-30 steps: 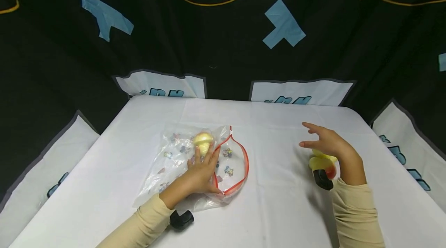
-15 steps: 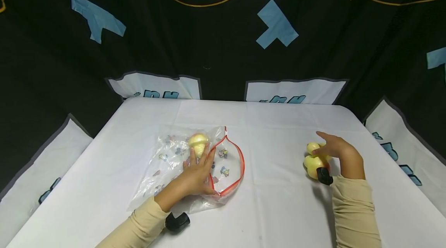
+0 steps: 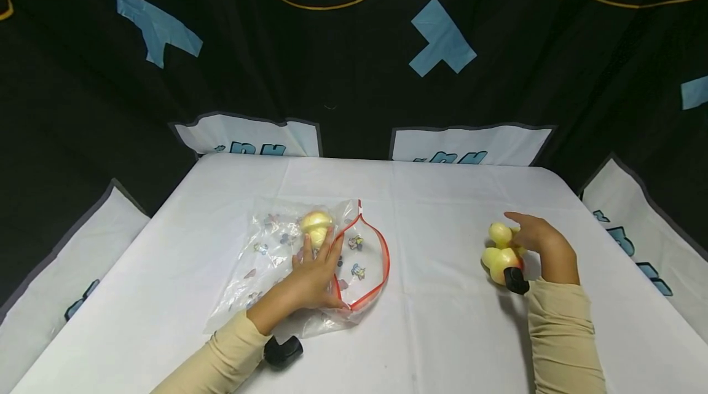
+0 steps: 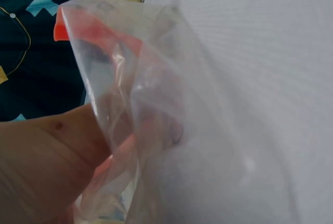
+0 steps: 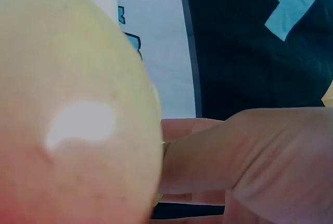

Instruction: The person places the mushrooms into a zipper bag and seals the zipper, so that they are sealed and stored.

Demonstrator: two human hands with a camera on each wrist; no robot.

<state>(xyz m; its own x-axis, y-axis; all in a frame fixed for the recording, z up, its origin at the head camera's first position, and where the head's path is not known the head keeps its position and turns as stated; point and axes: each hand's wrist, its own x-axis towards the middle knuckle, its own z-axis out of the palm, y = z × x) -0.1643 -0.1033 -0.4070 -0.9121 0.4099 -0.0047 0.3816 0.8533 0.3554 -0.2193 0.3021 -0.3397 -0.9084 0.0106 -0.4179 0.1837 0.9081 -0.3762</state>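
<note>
A clear zip bag (image 3: 243, 286) with a red zip and small cartoon prints lies at the centre left, its mouth spread towards the right. My left hand (image 3: 315, 280) rests on it, fingers spread beside the zip line. Inside the bag, beyond those fingertips, sits a shiny yellow fruit-like piece (image 3: 316, 222). At the right, my right hand (image 3: 544, 243) bends down over a cluster of round yellow fruits with red blush (image 3: 500, 256). Thumb and fingers close in on one at the back, mostly hidden. In the right wrist view a big blushed fruit (image 5: 78, 104) covers the fingertips.
A white cloth covers the table (image 3: 431, 332). Black wrist mounts (image 3: 283, 352) sit under both forearms. Behind the table hangs a black curtain (image 3: 354, 74) with blue and yellow shapes, and white printed flaps (image 3: 470, 145) border it.
My right hand has come down from above the fruits and closed in at the back of the cluster. The left hand stays on the bag. The head view has shifted slightly.
</note>
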